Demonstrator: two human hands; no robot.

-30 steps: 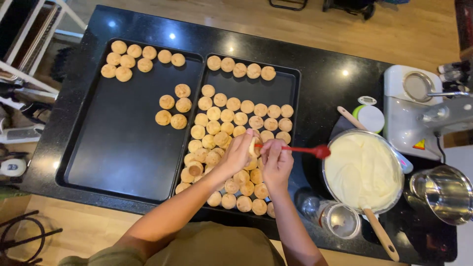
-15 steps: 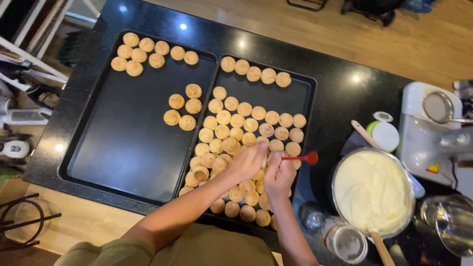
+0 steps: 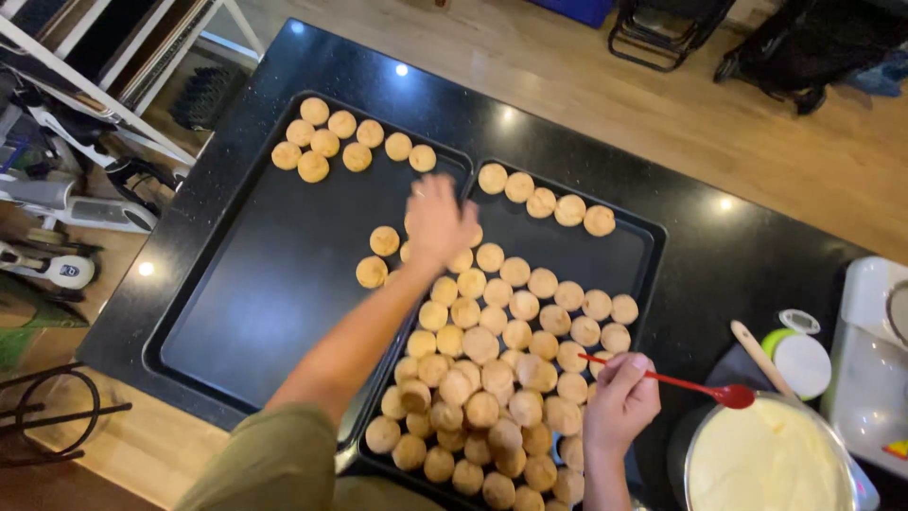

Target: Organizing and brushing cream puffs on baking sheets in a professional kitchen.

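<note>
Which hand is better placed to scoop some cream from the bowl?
Right, probably. The right hand already holds the red spoon, its tip beside the bowl. The left hand is over the trays.

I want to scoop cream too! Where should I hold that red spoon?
Probably hold the red spoon at the thin far end of its handle, where the right hand pinches it now. Come from the left, the pastry side: the bowl end points right, toward the metal bowl of cream.
</note>
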